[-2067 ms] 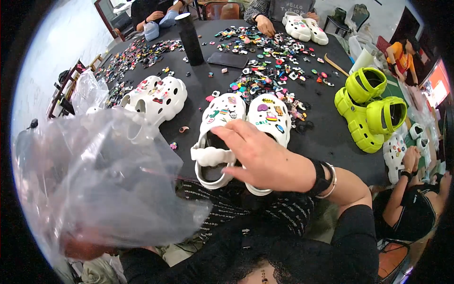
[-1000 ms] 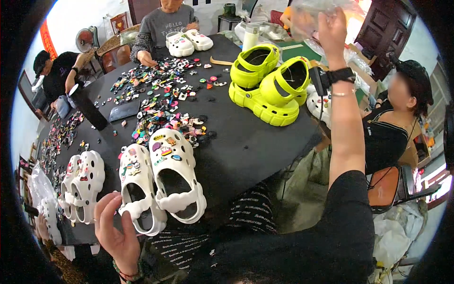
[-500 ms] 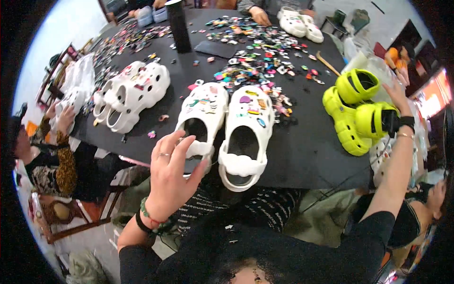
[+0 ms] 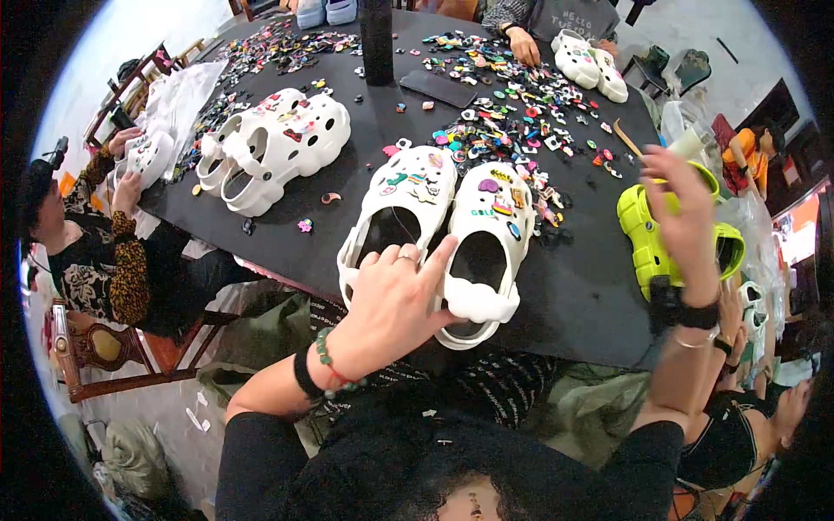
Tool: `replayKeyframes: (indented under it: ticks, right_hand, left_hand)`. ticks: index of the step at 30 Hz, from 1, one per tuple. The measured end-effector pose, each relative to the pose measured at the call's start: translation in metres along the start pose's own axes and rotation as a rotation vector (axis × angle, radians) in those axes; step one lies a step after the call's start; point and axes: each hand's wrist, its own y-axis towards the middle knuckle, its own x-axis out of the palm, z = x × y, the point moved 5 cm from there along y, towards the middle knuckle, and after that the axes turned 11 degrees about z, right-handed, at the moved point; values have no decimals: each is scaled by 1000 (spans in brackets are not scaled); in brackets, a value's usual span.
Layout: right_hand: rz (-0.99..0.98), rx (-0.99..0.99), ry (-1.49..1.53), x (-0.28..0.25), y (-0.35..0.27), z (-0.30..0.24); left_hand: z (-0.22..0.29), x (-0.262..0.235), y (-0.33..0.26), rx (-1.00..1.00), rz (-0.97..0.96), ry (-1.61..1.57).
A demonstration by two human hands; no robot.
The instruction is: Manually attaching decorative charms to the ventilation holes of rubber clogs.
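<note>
In front of me a pair of white clogs decorated with colourful charms rests on the dark table: the left clog [image 4: 407, 187] and the right clog [image 4: 495, 208]. My left hand [image 4: 395, 286] closes over their heel ends, thumb against the right clog's heel strap. It hides much of the left clog's heel. The index finger lies between the two shoes. On the right, my right hand [image 4: 685, 217], blurred by motion, is raised with fingers stretched out, in front of the lime green clogs [image 4: 641, 247]. Nothing shows in that hand, which partly covers them.
Another white charm-covered pair [image 4: 291, 143] stands at left. Loose charms [image 4: 521, 113] spread across the far table, around a black cylinder [image 4: 378, 43] and a dark flat slab [image 4: 437, 88]. A co-worker's hand [image 4: 523, 45] is among them; another person [image 4: 74, 217] handles a white clog at left.
My left hand has come down from above the left clog onto the heels, and the white pair has shifted slightly toward me. My right hand has moved from behind the green clogs to in front.
</note>
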Motion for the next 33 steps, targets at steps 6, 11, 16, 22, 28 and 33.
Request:
replayKeyframes:
  ticks: [6, 11, 16, 22, 28, 33]
  right_hand:
    - [-147, 212, 364, 115, -22, 9]
    - [-371, 480, 553, 166, -31, 6]
    - [-382, 452, 651, 183, -42, 13]
    - [-734, 492, 736, 161, -57, -4]
    - [-643, 258, 569, 162, -38, -24]
    - [-420, 200, 587, 183, -1, -30]
  left_hand:
    - [-6, 15, 11, -37, 53, 61]
    - [-14, 15, 15, 56, 55, -25]
    - [-40, 6, 14, 203, 76, -80]
    - [-65, -34, 17, 433, 37, -26]
    - [-90, -26, 17, 211, -117, -127]
    - [-88, -27, 18, 261, -112, -112]
